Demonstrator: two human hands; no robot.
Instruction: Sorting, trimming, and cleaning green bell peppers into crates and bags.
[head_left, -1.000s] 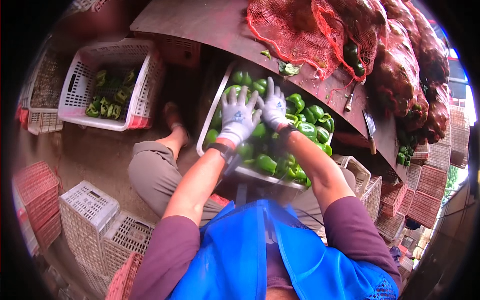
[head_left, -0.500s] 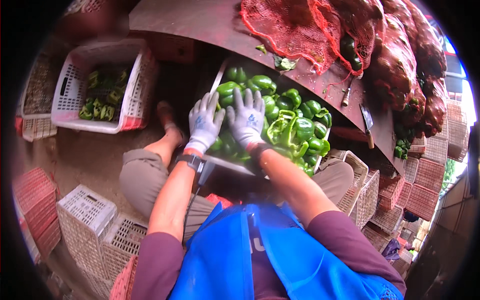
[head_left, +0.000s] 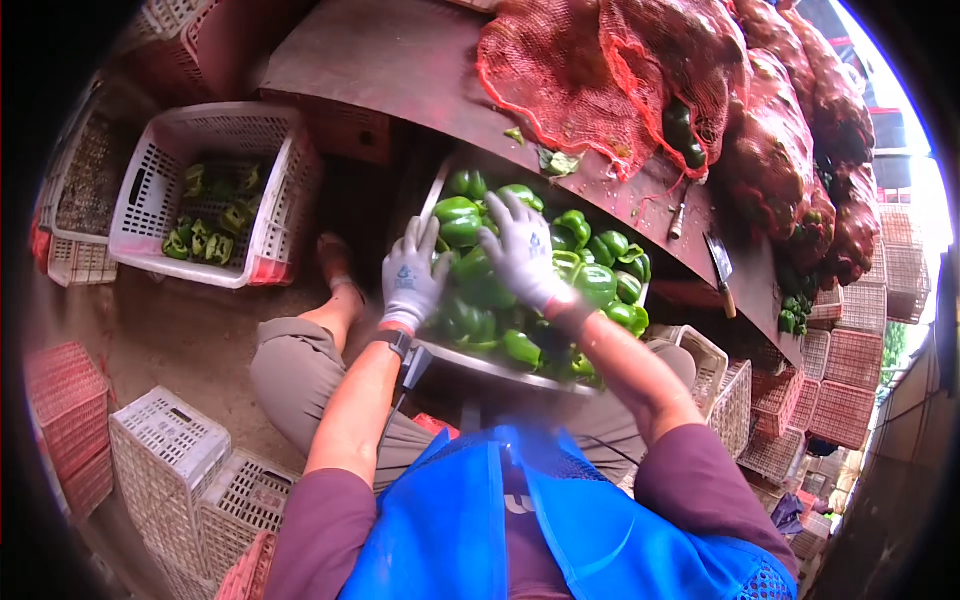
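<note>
Glossy green bell peppers [head_left: 596, 285] fill a shallow bin with a pale metal-looking rim [head_left: 505, 372] just ahead of my lap. Both my hands wear light grey gloves. My left hand [head_left: 411, 283] lies along the bin's left side, fingers stretched out and apart, next to the peppers. Over the middle of the heap, my right hand [head_left: 526, 256] spreads its fingers and seems to rest on the peppers, with nothing gripped in it. Some peppers beneath the hands are hidden or blurred.
A white crate [head_left: 190, 270] with cut green pieces stands at left. Beyond the bin, a dark table [head_left: 400, 60] bears red mesh sacks [head_left: 770, 130] and a knife [head_left: 719, 262] near its edge. Stacked crates [head_left: 165, 450] stand at lower left and right.
My hands have drawn apart: the right has shifted rightward over the heap, the left stays near the bin's left side. Peppers in the near part now show, and the view has shifted slightly.
</note>
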